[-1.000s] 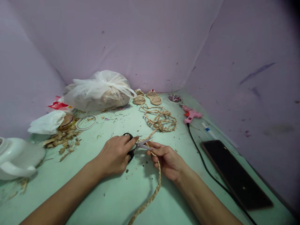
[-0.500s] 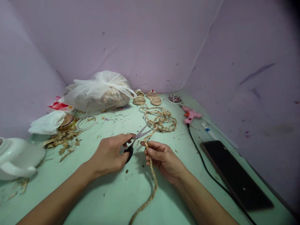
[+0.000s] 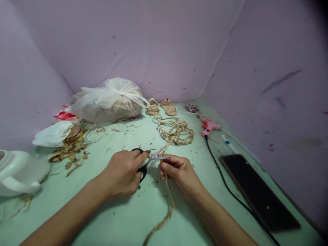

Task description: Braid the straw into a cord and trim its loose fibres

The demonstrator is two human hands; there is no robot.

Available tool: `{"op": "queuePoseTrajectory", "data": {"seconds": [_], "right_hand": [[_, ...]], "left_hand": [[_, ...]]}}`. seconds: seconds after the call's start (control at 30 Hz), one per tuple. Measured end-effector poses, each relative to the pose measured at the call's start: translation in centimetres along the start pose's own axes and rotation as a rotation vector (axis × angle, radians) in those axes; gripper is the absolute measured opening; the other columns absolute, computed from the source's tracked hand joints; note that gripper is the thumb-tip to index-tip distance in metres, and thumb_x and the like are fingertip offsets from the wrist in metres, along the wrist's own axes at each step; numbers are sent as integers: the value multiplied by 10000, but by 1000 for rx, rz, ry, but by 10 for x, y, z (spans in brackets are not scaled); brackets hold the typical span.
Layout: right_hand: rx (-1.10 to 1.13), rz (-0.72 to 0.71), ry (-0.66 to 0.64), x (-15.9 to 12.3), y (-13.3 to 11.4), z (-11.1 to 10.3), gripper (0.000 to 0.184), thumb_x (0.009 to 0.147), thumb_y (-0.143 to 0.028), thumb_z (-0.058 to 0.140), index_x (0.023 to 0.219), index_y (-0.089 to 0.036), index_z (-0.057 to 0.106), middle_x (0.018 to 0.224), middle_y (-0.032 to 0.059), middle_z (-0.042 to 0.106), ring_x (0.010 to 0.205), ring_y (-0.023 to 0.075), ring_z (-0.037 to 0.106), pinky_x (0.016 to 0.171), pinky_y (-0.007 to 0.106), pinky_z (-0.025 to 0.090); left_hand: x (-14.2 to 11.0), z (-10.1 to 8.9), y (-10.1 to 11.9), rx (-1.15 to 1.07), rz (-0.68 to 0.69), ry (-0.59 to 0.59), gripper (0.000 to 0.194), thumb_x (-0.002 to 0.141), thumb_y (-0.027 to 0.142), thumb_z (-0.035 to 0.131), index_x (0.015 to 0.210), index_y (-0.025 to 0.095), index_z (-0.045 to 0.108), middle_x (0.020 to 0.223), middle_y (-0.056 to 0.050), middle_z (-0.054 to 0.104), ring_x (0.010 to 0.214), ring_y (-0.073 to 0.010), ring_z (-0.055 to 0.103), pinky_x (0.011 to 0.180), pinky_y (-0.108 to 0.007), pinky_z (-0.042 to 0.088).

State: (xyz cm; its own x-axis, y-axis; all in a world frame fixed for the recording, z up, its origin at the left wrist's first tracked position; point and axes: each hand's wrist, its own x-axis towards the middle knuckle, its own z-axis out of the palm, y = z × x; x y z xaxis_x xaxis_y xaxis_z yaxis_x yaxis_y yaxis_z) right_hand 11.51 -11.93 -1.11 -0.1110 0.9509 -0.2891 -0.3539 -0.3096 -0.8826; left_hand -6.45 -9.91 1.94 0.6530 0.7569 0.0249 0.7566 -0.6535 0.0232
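My left hand is closed on the black handles of a pair of scissors. Their blades are spread and point right, lying at the braided straw cord just above my right fingertips. With thumb and fingers my right hand pinches that braided cord. One length of it hangs from my right hand toward the near edge of the view. Beyond the blades it runs into a loose tangled coil on the green tabletop. Whether the blades touch the cord, I cannot tell.
Small woven slippers lie at the back beside a tied plastic bag. A dish of beads, a pink glue gun, a marker and a phone line the right. Left are a white ring, dry scraps and a white container.
The scissors have turned from pointing up and away to pointing right, their blades now across the cord. My left hand has rotated with them; my right hand keeps its pinch.
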Motion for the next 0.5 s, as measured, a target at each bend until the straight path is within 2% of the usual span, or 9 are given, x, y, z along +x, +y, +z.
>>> {"op": "queuePoseTrajectory", "data": {"seconds": [0.2, 0.33, 0.5], "right_hand": [[8, 5, -22, -1, 0, -1, 209, 551, -253, 726, 725, -140, 702, 580, 4, 582, 473, 82, 506, 461, 221, 431], [-23, -2, -25, -1, -1, 0, 225, 568, -239, 709, 771, -143, 713, 579, 0, 569, 480, 76, 495, 465, 212, 422], [-52, -23, -11, -1, -3, 1, 186, 574, -222, 692, 739, -140, 714, 543, -14, 528, 471, 76, 480, 460, 217, 411]], "left_hand": [[-1, 4, -1, -12, 2, -35, 517, 682, 127, 401, 1199, 158, 416, 856, -86, 614, 727, -220, 587, 608, -331, 442], [-2, 5, -1, -154, 13, -33, 470, 685, 91, 392, 1136, 211, 451, 822, -41, 630, 710, -176, 595, 608, -268, 432], [-1, 2, -1, -278, 21, -74, 403, 675, 61, 385, 1017, 238, 504, 797, -6, 642, 701, -148, 598, 591, -220, 408]]}}
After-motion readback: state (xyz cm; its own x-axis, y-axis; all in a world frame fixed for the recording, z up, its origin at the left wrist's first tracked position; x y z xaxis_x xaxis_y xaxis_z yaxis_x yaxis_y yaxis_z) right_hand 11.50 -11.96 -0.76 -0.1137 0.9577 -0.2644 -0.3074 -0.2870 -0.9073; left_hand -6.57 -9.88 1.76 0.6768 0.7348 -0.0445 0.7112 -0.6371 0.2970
